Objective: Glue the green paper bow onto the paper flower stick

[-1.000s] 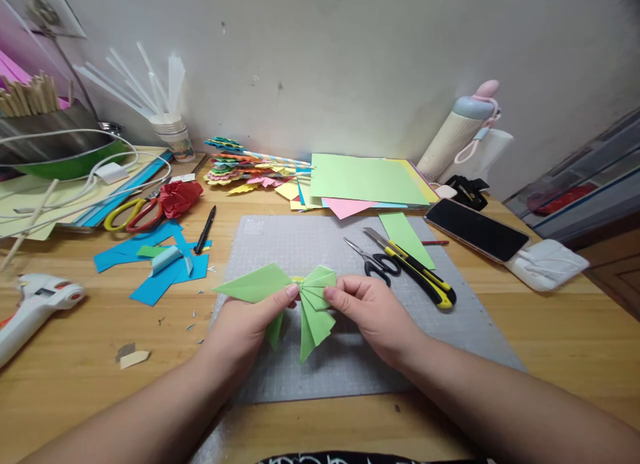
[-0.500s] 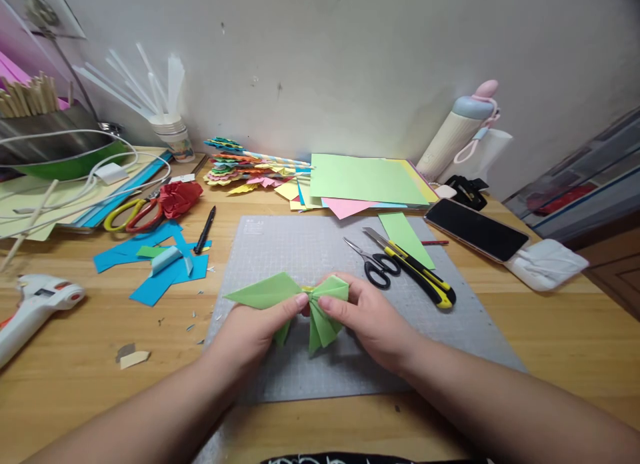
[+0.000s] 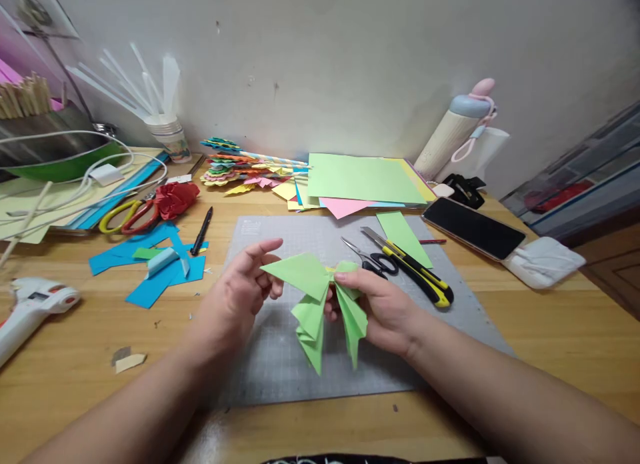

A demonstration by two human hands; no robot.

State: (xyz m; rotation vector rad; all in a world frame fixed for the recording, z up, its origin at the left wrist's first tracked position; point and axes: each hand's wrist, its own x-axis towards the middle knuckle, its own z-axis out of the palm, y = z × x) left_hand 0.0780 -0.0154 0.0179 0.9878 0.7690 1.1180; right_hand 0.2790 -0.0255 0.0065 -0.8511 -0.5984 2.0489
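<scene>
A folded green paper bow with pleated wings and hanging tails is held above the grey cutting mat. My right hand pinches it at its gathered middle, thumb in front and fingers behind; a bit of yellow shows at that knot. Just left of the bow, my left hand is raised with fingers apart and holds nothing. Its fingertips are close to the bow's left wing; whether they touch it I cannot tell. Behind the right hand lie black-handled scissors and a yellow-and-black utility knife.
A green paper strip lies under the knife's far side. To the left are blue paper scraps, a black pen and a glue gun. A phone rests at right, with stacked paper along the wall.
My left hand has let go of the bow and moved left and up, fingers opening. The bow, still in my right hand, has shifted right and its tails now hang spread.
</scene>
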